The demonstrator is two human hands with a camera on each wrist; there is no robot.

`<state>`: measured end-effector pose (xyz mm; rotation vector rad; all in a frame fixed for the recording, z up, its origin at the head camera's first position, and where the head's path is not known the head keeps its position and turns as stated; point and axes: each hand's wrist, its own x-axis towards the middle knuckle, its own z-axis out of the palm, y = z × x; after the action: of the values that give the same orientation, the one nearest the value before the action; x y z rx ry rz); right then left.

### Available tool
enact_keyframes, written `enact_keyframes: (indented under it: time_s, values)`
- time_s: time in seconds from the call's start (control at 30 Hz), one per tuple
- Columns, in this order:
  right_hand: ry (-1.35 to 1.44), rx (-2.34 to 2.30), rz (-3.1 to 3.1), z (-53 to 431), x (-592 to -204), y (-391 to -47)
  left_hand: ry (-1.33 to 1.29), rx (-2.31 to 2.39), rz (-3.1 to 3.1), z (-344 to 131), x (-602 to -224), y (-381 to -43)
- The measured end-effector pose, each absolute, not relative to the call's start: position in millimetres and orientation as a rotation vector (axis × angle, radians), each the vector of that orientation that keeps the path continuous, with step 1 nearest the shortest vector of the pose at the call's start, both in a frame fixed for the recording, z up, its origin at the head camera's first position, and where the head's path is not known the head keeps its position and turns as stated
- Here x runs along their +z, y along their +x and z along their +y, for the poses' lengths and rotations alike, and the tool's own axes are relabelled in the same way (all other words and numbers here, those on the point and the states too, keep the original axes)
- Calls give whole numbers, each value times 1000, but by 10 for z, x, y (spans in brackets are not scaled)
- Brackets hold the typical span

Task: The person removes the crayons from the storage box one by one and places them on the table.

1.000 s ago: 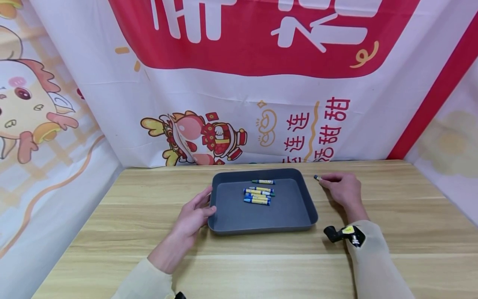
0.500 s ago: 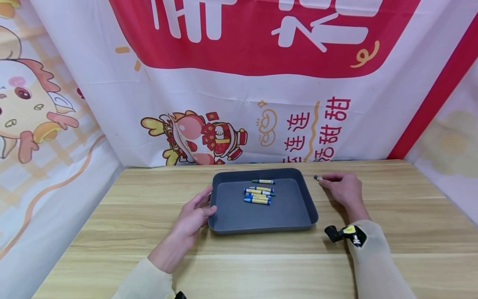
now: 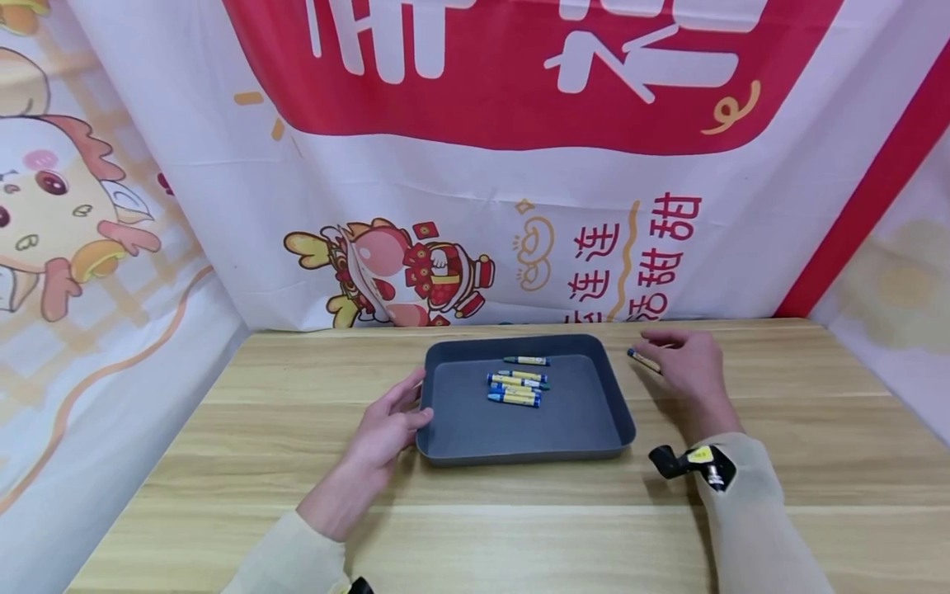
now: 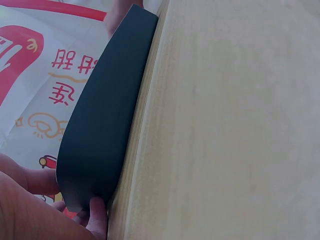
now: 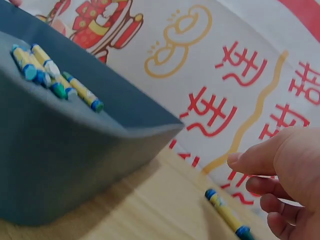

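Observation:
A dark grey baking tray [image 3: 475,456] stands on the wooden table. My left hand [image 3: 382,429] holds its left end, the thumb over the rim and fingers against the outer wall; the left wrist view shows this hand [image 4: 35,205] at the tray's near corner. Several crayons [image 3: 515,398] with yellow wrappers and blue bands lie inside. Right of the tray, a single crayon [image 5: 226,214] lies on the tabletop. Just above it is my right hand [image 3: 690,371], thumb and fingers apart, holding nothing. In the head view this hand partly covers that crayon [image 3: 643,360].
Behind the table's back edge hangs a white and red printed cloth [image 3: 445,181], with another cloth [image 3: 134,330] at the left. Wooden tabletop [image 3: 519,528] extends in front of the tray and to both sides. A black camera mount [image 3: 690,462] sits on the right sleeve.
My right hand has let go of the crayon and lifted slightly, so more of the crayon shows on the table. The left hand and tray keep their places; the view shifts a little.

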<state>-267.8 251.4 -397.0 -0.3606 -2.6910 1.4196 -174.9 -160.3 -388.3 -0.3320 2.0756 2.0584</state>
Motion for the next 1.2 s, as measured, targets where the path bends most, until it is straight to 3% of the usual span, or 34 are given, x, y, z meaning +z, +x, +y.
enact_keyframes:
  time_s: [0.53, 1.2]
  values:
    - [-104, 1407, -2654, 2041, -3570, -2554, -345, 2052, 2088, -1588, -3872, -1732]
    - [161, 1396, -2667, 1324, -3640, -2448, -328, 2071, 2099, -1601, -3901, -1726]
